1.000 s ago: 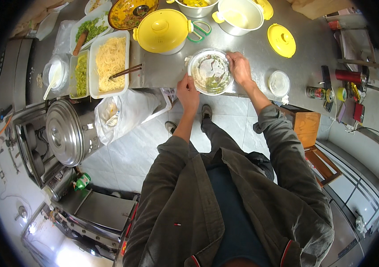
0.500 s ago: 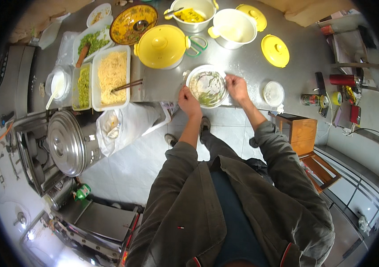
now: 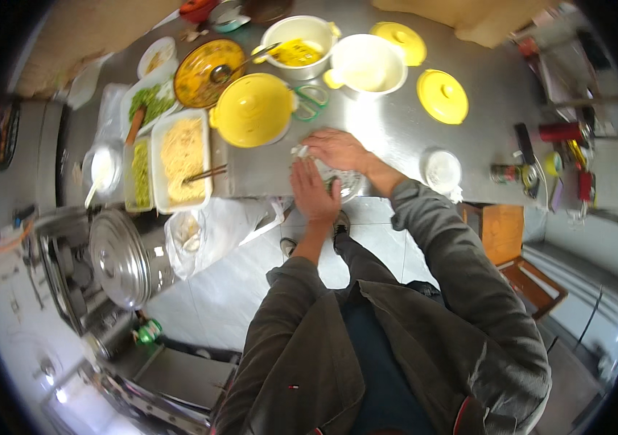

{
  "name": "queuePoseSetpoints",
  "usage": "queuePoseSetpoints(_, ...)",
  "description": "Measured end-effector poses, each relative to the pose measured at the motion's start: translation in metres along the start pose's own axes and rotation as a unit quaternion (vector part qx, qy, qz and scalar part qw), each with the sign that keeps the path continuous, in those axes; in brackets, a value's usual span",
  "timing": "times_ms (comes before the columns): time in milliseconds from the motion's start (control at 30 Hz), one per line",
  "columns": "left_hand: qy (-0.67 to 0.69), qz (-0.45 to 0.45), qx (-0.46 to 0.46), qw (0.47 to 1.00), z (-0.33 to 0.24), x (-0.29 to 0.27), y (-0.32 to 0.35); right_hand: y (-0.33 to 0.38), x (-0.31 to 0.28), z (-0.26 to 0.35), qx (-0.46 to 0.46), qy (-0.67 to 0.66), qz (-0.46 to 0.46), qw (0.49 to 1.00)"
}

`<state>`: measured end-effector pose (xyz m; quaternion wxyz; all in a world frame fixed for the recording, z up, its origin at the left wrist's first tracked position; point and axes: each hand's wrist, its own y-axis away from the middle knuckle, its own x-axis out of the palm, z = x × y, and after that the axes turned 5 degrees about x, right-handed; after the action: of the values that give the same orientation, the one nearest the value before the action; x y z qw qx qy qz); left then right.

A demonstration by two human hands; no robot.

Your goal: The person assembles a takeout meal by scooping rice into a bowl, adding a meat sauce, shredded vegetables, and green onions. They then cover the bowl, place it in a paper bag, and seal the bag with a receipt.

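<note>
Left hand (image 3: 314, 192) and right hand (image 3: 338, 150) spread flat over round clear-covered bowl (image 3: 347, 183), gripping nothing visible, yellow lidded pot (image 3: 252, 110) at 10 o'clock, steel table (image 3: 389, 130)

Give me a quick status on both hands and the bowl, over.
Left hand and right hand both lie over the round bowl at the counter's edge, covering most of it. Yellow lidded pot and green-handled scissors close behind.
</note>
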<state>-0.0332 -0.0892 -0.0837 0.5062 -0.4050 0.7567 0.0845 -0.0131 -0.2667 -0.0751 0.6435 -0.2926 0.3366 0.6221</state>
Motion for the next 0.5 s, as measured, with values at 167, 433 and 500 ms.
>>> queuePoseSetpoints(167, -0.025, 0.094, 0.089, 0.991, 0.039, -0.015, -0.021, 0.027, 0.009, 0.016, 0.163, -0.010, -0.168, 0.972)
queuePoseSetpoints(433, 0.074, -0.098, -0.092, 0.988, 0.010, 0.043, -0.005, 0.066, 0.060, 0.032, 0.451, -0.097, -0.402, 0.791)
queuePoseSetpoints(500, 0.207, -0.141, -0.036, 0.967, 0.008, 0.045, 0.001, 0.079, 0.081, 0.035, 0.404, -0.062, -0.526, 0.746)
